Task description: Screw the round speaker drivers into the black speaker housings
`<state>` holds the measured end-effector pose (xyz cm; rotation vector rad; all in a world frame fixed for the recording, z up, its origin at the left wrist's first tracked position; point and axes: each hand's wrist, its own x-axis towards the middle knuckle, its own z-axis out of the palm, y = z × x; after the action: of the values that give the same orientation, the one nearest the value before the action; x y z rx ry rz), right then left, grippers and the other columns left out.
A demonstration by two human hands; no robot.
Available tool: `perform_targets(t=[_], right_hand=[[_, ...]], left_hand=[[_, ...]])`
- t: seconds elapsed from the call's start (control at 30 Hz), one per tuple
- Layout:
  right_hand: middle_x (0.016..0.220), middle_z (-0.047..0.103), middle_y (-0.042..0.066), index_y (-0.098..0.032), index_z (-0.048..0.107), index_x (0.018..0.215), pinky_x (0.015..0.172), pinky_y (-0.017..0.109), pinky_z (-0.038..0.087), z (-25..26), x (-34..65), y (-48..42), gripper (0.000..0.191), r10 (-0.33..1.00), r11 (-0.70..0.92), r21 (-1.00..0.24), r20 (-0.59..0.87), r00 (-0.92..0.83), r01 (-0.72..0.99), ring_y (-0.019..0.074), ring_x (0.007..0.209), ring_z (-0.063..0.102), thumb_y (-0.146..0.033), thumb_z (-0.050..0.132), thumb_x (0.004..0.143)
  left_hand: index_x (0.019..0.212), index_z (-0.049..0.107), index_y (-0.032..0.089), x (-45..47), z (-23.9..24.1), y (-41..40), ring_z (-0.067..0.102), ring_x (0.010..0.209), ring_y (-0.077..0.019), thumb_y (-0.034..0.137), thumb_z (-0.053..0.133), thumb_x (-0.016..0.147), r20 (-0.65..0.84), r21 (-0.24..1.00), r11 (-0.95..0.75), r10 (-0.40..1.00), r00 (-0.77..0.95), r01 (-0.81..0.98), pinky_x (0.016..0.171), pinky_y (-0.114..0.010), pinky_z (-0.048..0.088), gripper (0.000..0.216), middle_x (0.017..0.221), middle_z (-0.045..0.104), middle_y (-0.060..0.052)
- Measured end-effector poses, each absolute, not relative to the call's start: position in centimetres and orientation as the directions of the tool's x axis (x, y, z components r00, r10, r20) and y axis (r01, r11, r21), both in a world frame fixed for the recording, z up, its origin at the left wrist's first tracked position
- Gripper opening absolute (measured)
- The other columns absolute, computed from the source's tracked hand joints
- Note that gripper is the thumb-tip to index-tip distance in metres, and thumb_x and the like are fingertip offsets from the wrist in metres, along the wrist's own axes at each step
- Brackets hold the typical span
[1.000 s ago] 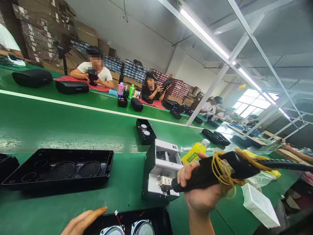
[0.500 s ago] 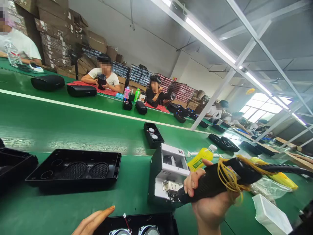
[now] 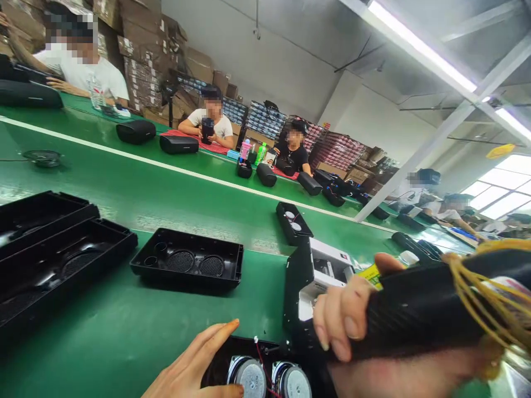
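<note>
right hand point(image 3: 352, 326) gripping black screwdriver point(image 3: 427, 301) | left hand point(image 3: 194, 367) spread on speaker housing point(image 3: 261, 376)

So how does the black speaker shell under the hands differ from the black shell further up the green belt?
The near black speaker shell holds two silver round speakers and red wires; the far black shell shows only bare mesh grilles. The left hand touches the near one; the far one lies untouched. Both lie open side up.

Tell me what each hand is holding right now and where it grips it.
The right hand holds a black electric screwdriver, fingers wrapped around its ribbed barrel. The left hand holds nothing; it lies open against the edge of the speaker housing.
</note>
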<state>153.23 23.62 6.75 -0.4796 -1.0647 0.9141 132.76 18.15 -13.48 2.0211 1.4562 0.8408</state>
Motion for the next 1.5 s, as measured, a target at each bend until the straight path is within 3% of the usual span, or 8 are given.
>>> perform_targets(t=[0.13,0.33,0.63,0.97,1.13,1.23,1.37,1.5], right_hand=[[0.055,0.055,-0.006,-0.03,0.073,0.119,0.032,0.022,0.04,3.9,150.0,23.7,0.066,0.886,0.414,-0.76,0.463,0.03,-0.501,0.0109,0.032,0.043,-0.086,0.061,0.086],[0.065,0.059,-0.006,-0.032,0.062,0.129,0.04,0.022,0.044,-0.2,149.3,24.2,0.07,0.907,0.308,-0.825,0.404,-0.115,-0.474,0.0107,0.039,0.048,-0.089,0.05,0.091],[0.07,0.058,-0.006,-0.032,0.051,0.136,0.046,0.025,0.045,-2.2,149.7,24.6,0.073,0.899,0.281,-0.865,0.389,-0.203,-0.416,0.0113,0.044,0.05,-0.089,0.041,0.094],[0.07,0.06,-0.005,-0.027,0.056,0.131,0.046,0.022,0.045,-2.4,149.0,24.5,0.069,0.915,0.225,-0.862,0.347,-0.205,-0.455,0.0095,0.044,0.05,-0.085,0.052,0.093],[0.068,0.057,-0.005,-0.027,0.056,0.125,0.045,0.021,0.04,-3.1,148.6,24.2,0.073,0.936,0.161,-0.864,0.287,-0.205,-0.477,0.0081,0.044,0.046,-0.089,0.057,0.087],[0.068,0.056,-0.004,-0.026,0.058,0.119,0.042,0.022,0.038,-3.8,148.6,24.2,0.076,0.919,0.105,-0.876,0.267,-0.291,-0.472,0.0093,0.042,0.044,-0.091,0.064,0.08],[0.064,0.056,-0.004,-0.023,0.06,0.113,0.043,0.022,0.032,-4.3,148.5,24.1,0.079,0.922,0.073,-0.876,0.242,-0.303,-0.477,0.0085,0.042,0.041,-0.093,0.064,0.077],[0.063,0.057,-0.003,-0.021,0.06,0.117,0.045,0.022,0.031,-5.0,148.4,24.0,0.09,0.932,0.054,-0.879,0.214,-0.292,-0.473,0.0083,0.043,0.041,-0.1,0.058,0.074]], left_hand=[[0.164,0.037,0.047,132.9,-13.6,18.0,0.073,0.126,-0.028,0.027,0.087,0.082,0.287,0.659,-0.361,0.932,0.222,0.66,0.096,-0.037,0.067,0.098,0.154,0.062,-0.001],[0.133,0.068,0.052,132.8,-13.9,17.5,0.053,0.148,-0.0294,0.012,0.074,0.091,0.532,0.417,-0.656,0.737,0.417,0.629,0.115,-0.046,0.054,0.058,0.174,0.034,0.005],[0.134,0.069,0.047,132.5,-12.3,17.3,0.048,0.148,-0.0312,0.006,0.071,0.078,0.465,0.461,-0.647,0.759,0.455,0.608,0.115,-0.051,0.051,0.07,0.173,0.034,0.001],[0.13,0.072,0.046,132.6,-11.6,17.3,0.05,0.145,-0.0312,0.005,0.071,0.081,0.48,0.442,-0.649,0.754,0.448,0.619,0.116,-0.049,0.049,0.064,0.169,0.038,-0.001],[0.129,0.072,0.049,132.6,-12.0,17.5,0.052,0.144,-0.0278,0.014,0.075,0.092,0.513,0.426,-0.656,0.742,0.431,0.623,0.115,-0.044,0.05,0.052,0.168,0.041,0.003],[0.135,0.067,0.052,132.9,-12.8,18.2,0.058,0.139,-0.0251,0.024,0.082,0.092,0.44,0.477,-0.604,0.793,0.421,0.639,0.116,-0.041,0.052,0.053,0.161,0.051,0.004],[0.152,0.057,0.04,132.8,-14.5,19.7,0.071,0.12,-0.0246,0.056,0.086,0.084,0.331,0.578,-0.481,0.877,0.349,0.659,0.102,-0.034,0.062,0.075,0.138,0.071,-0.002],[0.156,0.052,0.043,132.0,-16.4,20.7,0.074,0.113,-0.0255,0.062,0.087,0.08,0.385,0.511,-0.512,0.855,0.348,0.691,0.095,-0.033,0.066,0.086,0.131,0.075,-0.001]])
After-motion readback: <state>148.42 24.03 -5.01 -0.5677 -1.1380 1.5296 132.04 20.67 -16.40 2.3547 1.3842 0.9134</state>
